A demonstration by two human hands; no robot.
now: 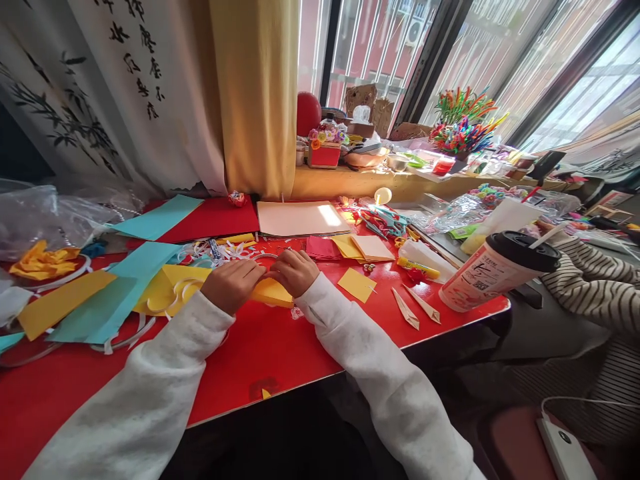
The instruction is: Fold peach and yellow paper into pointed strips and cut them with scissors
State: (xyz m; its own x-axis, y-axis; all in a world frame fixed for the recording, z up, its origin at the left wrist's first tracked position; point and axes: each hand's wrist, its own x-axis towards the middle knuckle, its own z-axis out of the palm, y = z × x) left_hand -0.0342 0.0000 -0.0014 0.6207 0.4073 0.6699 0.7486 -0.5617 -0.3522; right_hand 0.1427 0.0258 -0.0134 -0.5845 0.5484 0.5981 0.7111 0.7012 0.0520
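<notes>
My left hand (234, 283) and my right hand (295, 272) meet over the red table, fingers curled and pressed together. Between them shows the arc of a thin pale hoop (266, 256), gripped by both; most of it is hidden by my hands. Just beneath lies a stack of yellow paper (273, 292). Left of my left hand are a yellow sheet (165, 283) with white curled strips and a turquoise paper strip (133, 283). To the right of my right hand lie a yellow paper square (357, 285) and two folded cream paper pieces (406, 308).
A lidded drink cup (487, 280) stands at the table's right edge, with a glue stick (419, 268) nearby. Peach paper (303, 219) and red paper (215, 220) lie at the back. An orange paper flower (45, 260) is at left. Another person's striped sleeve (590, 280) is at right.
</notes>
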